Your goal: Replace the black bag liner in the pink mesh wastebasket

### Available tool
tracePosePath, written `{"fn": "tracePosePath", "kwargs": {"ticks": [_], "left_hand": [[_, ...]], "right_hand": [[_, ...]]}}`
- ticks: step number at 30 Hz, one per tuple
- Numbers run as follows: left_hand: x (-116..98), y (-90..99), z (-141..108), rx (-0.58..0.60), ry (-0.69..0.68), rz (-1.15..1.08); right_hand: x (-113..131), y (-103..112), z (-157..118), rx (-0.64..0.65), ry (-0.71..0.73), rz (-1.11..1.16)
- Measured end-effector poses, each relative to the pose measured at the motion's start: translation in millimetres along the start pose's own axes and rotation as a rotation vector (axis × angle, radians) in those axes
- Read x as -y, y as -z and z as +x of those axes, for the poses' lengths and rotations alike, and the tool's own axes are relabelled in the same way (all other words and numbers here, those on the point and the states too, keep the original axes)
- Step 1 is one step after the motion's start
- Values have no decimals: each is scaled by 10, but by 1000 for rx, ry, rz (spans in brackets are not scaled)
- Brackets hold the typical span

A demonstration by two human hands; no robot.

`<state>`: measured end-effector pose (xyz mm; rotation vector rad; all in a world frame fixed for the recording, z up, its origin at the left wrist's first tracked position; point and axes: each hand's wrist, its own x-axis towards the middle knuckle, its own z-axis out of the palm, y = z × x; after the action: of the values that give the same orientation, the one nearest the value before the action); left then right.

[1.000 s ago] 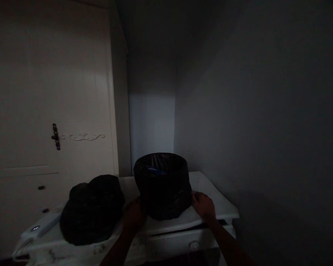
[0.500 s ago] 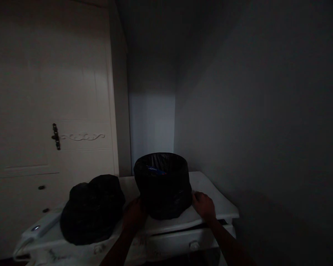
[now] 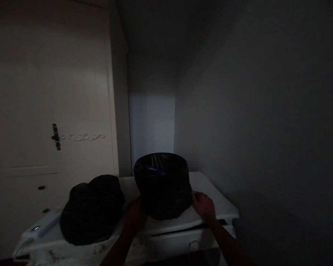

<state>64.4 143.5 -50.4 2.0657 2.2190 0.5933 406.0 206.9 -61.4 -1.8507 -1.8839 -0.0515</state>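
A round bin lined with a black bag (image 3: 165,195) stands upright on a white dresser top (image 3: 205,184). Inside its open mouth lies a blue packet (image 3: 155,170). My left hand (image 3: 134,214) is against the bin's lower left side, its fingers dark and partly hidden. On the other side, my right hand (image 3: 204,205) touches the lower right of the bin with its fingers curled on the bag. Left of my left hand rests a bulging black bag (image 3: 93,210).
A pale elongated object (image 3: 41,227) lies at the dresser's left end. Behind on the left is a white wardrobe (image 3: 83,92) with dark handles. A grey wall (image 3: 252,129) borders the dresser on the right. The front drawers have knobs.
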Motion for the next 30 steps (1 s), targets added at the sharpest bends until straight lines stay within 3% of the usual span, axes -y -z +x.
{"fn": "tracePosePath", "kwargs": {"ticks": [30], "left_hand": [[33,-40,23,0,24,10]], "right_hand": [[28,46,-7,5,8,9]]}}
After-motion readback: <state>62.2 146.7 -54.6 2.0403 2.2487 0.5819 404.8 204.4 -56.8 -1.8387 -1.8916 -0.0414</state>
